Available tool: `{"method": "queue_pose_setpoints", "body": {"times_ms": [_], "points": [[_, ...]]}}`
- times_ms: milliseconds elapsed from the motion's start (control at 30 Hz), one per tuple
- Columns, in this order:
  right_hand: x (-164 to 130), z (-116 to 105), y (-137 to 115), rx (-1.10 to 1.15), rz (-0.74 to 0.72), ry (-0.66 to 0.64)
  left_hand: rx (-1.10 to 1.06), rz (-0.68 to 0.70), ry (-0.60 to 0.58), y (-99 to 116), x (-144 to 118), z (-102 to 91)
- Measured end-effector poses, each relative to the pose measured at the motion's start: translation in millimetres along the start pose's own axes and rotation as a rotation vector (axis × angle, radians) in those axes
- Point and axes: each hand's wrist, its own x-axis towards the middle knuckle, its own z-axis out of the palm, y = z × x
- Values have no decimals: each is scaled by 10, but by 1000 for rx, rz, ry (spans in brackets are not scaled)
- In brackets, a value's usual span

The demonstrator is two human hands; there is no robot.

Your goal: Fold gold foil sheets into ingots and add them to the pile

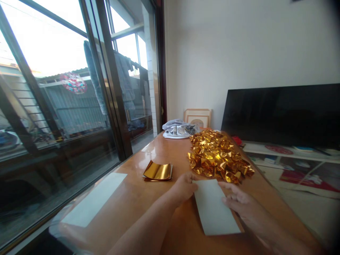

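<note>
Both hands pinch a pale rectangular paper sheet [216, 209] lying on the glossy brown wooden surface [138, 202]: left hand [184, 187] grips its far corner, right hand [239, 202] its right edge

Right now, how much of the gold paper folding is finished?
A lot looks done: a big pile of folded gold pieces sits on the table. In hand: the left hand and right hand hold one flat sheet, pale side up, not yet folded. Left: a small stack of gold sheets beside the left hand, much smaller than the pile.
</note>
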Motion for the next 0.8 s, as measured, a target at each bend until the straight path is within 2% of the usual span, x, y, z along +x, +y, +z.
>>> {"method": "queue_pose_setpoints", "body": {"times_ms": [133,267,400,500,600,800], "points": [[66,-47,150,-81,3,-23,174,66,35,-69,7,20],[128,-104,283,-298,9,22,337,173,18,-103,7,14],[131,-102,290,-385,2,62,543,316,19,-104,-5,-7],[112,-80,249,-406,-14,83,723,391,-31,-78,-12,-31],[102,-73,212,-409,-18,89,764,395,-89,-40,-18,-42],[106,-86,183,-382,10,70,773,424,-110,13,-46,-16]]}}
